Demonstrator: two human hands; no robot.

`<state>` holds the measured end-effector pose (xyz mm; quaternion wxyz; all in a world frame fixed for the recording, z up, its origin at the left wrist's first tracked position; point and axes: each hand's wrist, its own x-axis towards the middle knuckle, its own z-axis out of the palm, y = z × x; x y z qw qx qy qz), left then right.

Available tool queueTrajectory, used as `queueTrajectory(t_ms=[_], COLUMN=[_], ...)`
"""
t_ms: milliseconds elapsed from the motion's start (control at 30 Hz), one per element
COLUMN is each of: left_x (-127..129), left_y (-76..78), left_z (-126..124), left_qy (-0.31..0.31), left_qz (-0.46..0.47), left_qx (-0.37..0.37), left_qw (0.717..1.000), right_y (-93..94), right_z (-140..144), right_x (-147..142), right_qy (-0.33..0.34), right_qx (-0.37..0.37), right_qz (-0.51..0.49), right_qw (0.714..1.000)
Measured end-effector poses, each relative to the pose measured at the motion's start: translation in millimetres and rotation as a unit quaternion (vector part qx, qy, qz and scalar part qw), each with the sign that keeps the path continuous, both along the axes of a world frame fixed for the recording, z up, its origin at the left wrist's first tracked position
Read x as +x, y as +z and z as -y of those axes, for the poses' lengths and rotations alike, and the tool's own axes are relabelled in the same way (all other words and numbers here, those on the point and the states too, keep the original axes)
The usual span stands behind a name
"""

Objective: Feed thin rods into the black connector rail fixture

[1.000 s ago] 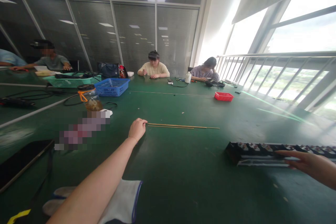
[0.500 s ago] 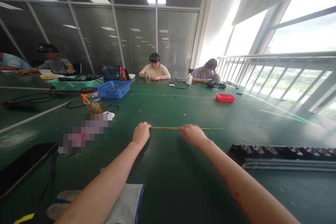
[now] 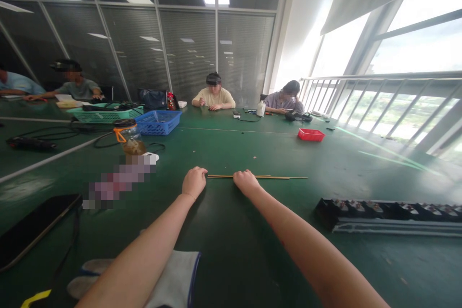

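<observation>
Right now both hands rest on the green table (image 3: 231,231), fingers curled over two thin brass rods (image 3: 277,177) lying flat. Left hand (image 3: 194,182) pinches their left end; right hand (image 3: 246,181) grips just beside it, rods running out rightward.

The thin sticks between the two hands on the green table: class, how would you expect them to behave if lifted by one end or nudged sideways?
The thin sticks look long and very slender, so probably light and liable to flex or snap. Lying flat on the smooth green table, they would likely roll or slide. The left hand and right hand touch them near one end.
</observation>
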<state>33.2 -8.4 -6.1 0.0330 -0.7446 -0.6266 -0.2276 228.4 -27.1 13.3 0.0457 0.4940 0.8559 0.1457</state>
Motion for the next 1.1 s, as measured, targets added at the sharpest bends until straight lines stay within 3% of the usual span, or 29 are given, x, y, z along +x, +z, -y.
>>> queueTrajectory(t_ms=[100,233,367,467,633,733,900,1100], left_x=[0,1,1,1,2,3,4,4], left_y=[1.7,4.0,4.6,3.7,0.4,-0.8,0.1,0.7], left_z=[0,2,2,1,-1,-2,-1,-1], left_qy=[0.005,0.009,0.009,0.004,0.009,0.005,0.007,0.003], left_qz=[0.011,0.016,0.017,0.017,0.016,0.016,0.017,0.022], left_qx=[-0.001,-0.007,-0.008,-0.003,-0.003,0.0,-0.003,-0.008], left_qw=[1.0,1.0,1.0,1.0,1.0,1.0,1.0,1.0], right_y=[7.7,38.2,72.3,82.5,62.7,40.9,12.5,-6.1], right_z=[8,26,60,93,145,163,171,170], right_x=[13,53,124,189,291,329,348,351], right_qy=[-0.035,-0.043,-0.045,-0.059,-0.071,-0.079,-0.101,-0.091], right_qx=[0.026,0.078,0.186,0.284,0.308,0.3,0.276,0.251], right_qz=[-0.013,-0.045,-0.101,-0.118,-0.036,-0.017,-0.017,-0.055], right_qw=[0.999,0.995,0.976,0.95,0.948,0.951,0.956,0.962])
